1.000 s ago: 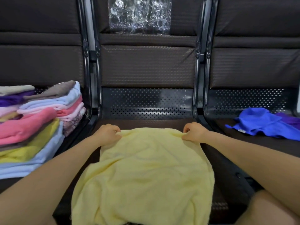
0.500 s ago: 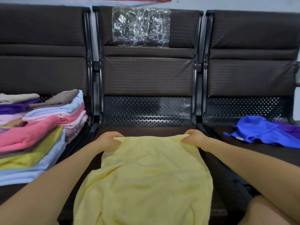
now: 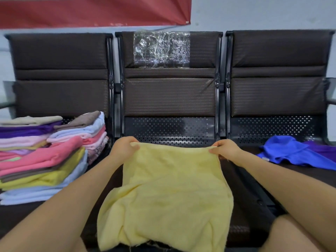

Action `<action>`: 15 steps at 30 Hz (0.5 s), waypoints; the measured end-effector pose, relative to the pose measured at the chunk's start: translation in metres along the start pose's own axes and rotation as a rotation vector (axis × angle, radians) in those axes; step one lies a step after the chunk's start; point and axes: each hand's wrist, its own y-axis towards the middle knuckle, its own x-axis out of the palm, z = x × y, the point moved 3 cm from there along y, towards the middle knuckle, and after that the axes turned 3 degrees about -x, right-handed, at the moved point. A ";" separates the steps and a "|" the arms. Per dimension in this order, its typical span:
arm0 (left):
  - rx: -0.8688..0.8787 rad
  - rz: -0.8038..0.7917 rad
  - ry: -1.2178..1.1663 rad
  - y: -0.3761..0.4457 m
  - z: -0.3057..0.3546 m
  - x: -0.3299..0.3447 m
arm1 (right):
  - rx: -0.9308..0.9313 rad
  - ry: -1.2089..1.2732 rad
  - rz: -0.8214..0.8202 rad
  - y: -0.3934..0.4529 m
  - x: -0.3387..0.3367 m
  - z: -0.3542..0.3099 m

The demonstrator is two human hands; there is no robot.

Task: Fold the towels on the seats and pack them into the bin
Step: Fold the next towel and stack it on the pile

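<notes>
Head cam view, so closest up is the yellow towel [image 3: 169, 193] draped over the front of the middle seat [image 3: 243, 193], its near edge hanging off crumpled. Further up, the left hand [image 3: 123, 148] and right hand [image 3: 225, 149] each pinch a far corner, grip closed tight on the cloth, top edge pulled taut and lifted a bit. Looks to me like the first fold on this one is just starting, not done yet. Off to the left seat there's a big stack of folded towels [image 3: 41, 157], so I'd say most of the folding is finished. On the right seat a blue towel [image 3: 291, 153] and a purple towel [image 3: 323, 148] lie loose and unfolded. No bin in view, so packing seems all still to do. Some plastic wrap [image 3: 161, 49] is stuck on the middle backrest.
</notes>
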 end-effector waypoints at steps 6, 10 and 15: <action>0.094 0.288 -0.252 -0.030 0.021 -0.046 | -0.087 0.466 0.338 -0.022 -0.035 -0.047; 0.177 0.443 -0.303 -0.041 0.044 -0.088 | -0.234 0.547 0.411 -0.041 -0.055 -0.089; 0.258 0.577 -0.219 -0.041 0.084 -0.155 | -0.379 0.566 0.477 -0.048 -0.081 -0.152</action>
